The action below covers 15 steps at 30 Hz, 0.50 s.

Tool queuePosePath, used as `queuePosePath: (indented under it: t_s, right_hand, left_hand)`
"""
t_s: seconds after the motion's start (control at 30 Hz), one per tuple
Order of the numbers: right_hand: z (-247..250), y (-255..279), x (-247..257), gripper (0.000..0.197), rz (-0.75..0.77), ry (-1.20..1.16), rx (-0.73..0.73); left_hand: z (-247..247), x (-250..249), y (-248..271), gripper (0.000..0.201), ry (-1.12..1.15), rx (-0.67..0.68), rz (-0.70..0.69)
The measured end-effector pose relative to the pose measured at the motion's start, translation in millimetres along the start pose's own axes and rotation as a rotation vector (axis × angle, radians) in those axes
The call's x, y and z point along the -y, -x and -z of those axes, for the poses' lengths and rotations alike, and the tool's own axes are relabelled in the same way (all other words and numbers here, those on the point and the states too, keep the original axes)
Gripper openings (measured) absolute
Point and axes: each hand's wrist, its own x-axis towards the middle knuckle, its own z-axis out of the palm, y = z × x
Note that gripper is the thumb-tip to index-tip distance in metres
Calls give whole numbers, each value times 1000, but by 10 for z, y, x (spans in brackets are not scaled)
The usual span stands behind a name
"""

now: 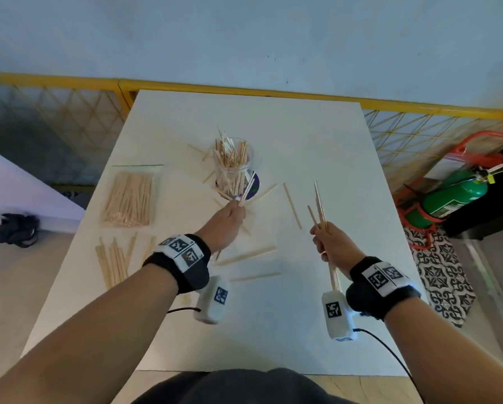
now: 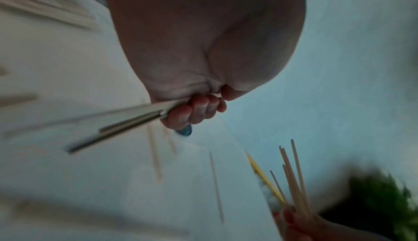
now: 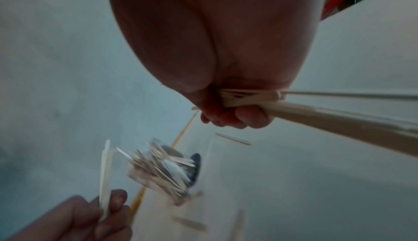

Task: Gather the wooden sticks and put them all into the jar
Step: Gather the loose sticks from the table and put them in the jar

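The jar (image 1: 233, 167) stands upright just beyond the left hand (image 1: 225, 225), already crowded with sticks that fan above its rim. That hand pinches a few sticks (image 1: 246, 191) at their near ends, their long axis running away from the person and tilted up towards the jar's mouth, the tips lying over the jar's near wall in the head view. The left hand is plainly the nearer one; the likely next move is to raise the tips over the rim and let them slide in.

The right hand (image 1: 333, 246) sits well off to the right of the jar, fingers curled round a small bundle (image 1: 319, 205) held nearly upright, its lower ends poking out below the fist.

Loose sticks (image 1: 292, 206) lie on the table (image 1: 317, 141) between the two hands, around the jar's foot and nearer the person. To the left of the left hand lie a clear packet of sticks (image 1: 129, 199) and a further loose row (image 1: 113, 263).

The sticks already splaying out of the jar look like the main obstacle, since they narrow the free opening; a dark round lid or mat (image 1: 254, 186) lies beside the jar's base, and which it is cannot be told
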Motion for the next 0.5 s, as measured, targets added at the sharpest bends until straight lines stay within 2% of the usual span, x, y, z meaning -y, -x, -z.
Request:
queuePosePath:
  t_s: [0.07, 0.17, 0.27, 0.37, 0.5]
  right_hand:
    - [-27, -42, 338, 22, 68, -156, 41]
    - [-94, -150, 950, 21, 218, -368, 44]
    - [-178, -309, 1603, 21, 400, -531, 12]
    - [-287, -518, 2154, 20, 565, -604, -43]
    - [-499, -881, 2507, 16, 652, -590, -100]
  left_hand:
    - [168, -242, 13, 18, 190, -40, -89]
    - [400, -640, -15, 27, 243, -171, -254]
    - [615, -966, -163, 24, 284, -289, -383]
    - [763, -1194, -377, 23, 297, -382, -478]
    - [829, -1248, -717, 21, 250, -456, -542]
